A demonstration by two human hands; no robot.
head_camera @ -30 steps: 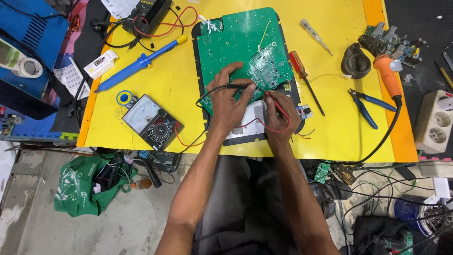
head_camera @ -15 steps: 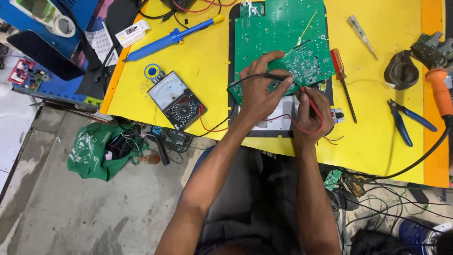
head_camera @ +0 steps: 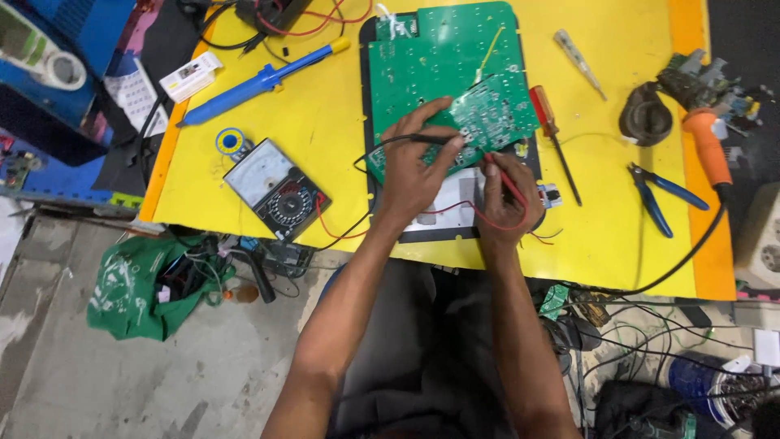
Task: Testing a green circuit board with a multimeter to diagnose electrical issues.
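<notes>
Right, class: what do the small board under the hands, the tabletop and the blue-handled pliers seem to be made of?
Small circuit board: looks like rigid green laminate, dotted with shiny solder points. Tabletop: smooth yellow sheet, perhaps laminate or painted board. Pliers: dark metal jaws, with blue handles that look like plastic or rubber sleeves.

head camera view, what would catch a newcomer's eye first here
The bright yellow table stands out, with a large green circuit board lying at its middle. Over the board's near edge, the left hand holds a black probe and the right hand a red probe, both on a smaller green board. To the left lies a dial meter, with a blue soldering tool behind it.
</notes>
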